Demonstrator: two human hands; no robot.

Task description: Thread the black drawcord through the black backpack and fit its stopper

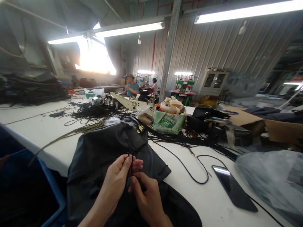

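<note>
A large piece of black, leather-like material (94, 157) lies on the white table in front of me. Above it, my left hand (119, 171) pinches a thin black cord (132, 165) between thumb and fingers. Just below and to the right, my right hand (145, 192) is closed on the lower part of the same cord, fingertips pressed together. The two hands nearly touch. Where the cord's ends run is hard to make out against the dark material.
A phone (233, 189) and a clear plastic bag (272, 183) lie on the right. Behind the material stand a green box (169, 121) of rolled strips and a small brown tray (145, 119). Black cords (180, 138) trail across the table. A blue crate (53, 186) is at lower left.
</note>
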